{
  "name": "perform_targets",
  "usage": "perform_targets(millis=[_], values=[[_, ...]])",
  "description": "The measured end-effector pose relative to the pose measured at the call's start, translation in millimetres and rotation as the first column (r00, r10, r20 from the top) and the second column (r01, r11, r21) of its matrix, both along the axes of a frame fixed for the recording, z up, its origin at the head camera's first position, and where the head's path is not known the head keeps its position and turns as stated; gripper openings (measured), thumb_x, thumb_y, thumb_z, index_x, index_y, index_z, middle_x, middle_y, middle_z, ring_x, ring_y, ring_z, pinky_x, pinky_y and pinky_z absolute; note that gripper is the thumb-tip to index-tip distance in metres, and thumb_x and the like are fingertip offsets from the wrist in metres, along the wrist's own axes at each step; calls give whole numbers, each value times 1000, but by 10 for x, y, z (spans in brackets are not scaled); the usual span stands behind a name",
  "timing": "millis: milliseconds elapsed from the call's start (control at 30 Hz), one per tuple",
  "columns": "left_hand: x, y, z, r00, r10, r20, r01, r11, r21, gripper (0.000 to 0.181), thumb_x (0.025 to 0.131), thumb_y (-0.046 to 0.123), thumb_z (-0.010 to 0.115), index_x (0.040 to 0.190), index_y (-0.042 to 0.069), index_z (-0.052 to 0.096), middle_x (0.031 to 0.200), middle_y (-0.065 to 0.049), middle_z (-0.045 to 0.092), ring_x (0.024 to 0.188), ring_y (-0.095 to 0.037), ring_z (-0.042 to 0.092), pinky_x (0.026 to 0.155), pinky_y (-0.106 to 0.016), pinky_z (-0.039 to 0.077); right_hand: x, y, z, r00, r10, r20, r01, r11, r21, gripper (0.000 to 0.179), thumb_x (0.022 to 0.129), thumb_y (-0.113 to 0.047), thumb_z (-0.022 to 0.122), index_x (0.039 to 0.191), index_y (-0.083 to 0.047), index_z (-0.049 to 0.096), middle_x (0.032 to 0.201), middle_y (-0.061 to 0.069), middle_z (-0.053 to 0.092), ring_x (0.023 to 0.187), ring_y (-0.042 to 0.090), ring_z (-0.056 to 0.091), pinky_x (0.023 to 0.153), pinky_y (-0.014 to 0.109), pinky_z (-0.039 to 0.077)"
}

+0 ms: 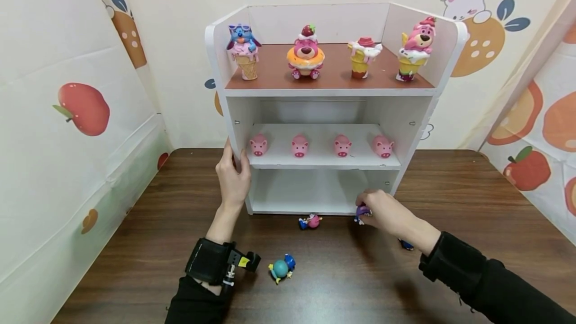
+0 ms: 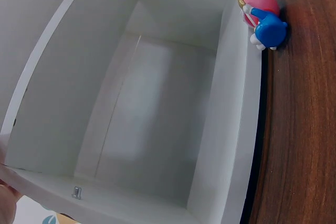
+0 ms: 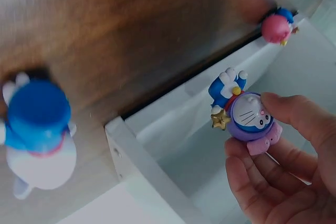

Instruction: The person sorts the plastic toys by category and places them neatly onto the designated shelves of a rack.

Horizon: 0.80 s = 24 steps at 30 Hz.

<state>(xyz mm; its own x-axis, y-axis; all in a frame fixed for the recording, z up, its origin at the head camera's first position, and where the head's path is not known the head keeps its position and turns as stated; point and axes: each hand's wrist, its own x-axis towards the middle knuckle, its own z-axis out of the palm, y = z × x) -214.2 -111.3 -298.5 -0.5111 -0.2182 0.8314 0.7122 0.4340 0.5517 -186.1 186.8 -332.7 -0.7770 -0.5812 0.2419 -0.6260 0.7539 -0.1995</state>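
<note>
My right hand (image 1: 382,209) pinches a small Doraemon figurine (image 3: 249,116) with a purple hood and pink bow by its head, just before the bottom shelf's right front edge. My left hand (image 1: 234,176) grips the left side panel of the white shelf unit (image 1: 326,92), thumb at the front edge. On the table by the bottom shelf (image 1: 306,191) lies a pink-and-blue figurine (image 1: 310,221). A teal-and-blue figurine (image 1: 281,268) lies nearer me. Mostly hidden under my right wrist is another blue figurine (image 1: 406,244), seen larger as a blue-and-white figurine (image 3: 39,129) in the right wrist view.
Several pink pig figures (image 1: 299,146) stand in a row on the middle shelf (image 1: 319,160). Along the brown top shelf (image 1: 279,71) stand several ice-cream-style figures (image 1: 306,54). Patterned sheets (image 1: 67,164) hang behind and beside the wooden table (image 1: 189,174).
</note>
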Motion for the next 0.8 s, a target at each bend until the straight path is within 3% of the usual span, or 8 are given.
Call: perform_targets(millis=[433, 800], values=[[10, 5, -1, 1000, 2, 13, -2, 1000, -3, 39, 80, -18, 46, 118, -18, 41, 109, -32, 53, 97, -40, 53, 76, -49, 45, -218, -18, 1, 994, -83, -77, 90, 992, 93, 13, 67, 3, 67, 67, -3, 56, 60, -1, 46, 52, 11, 40, 44, 25, 36], [5, -1, -4, 1000, 6, 7, -6, 1000, -1, 39, 79, -18, 47, 118, -18, 42, 109, -32, 53, 96, -40, 53, 76, -50, 45, -282, -34, -53, 973, -206, -99, 218, 967, 134, 19, 67, 5, 63, 63, -4, 48, 58, 2, 41, 50, 16, 40, 40, 31, 37]])
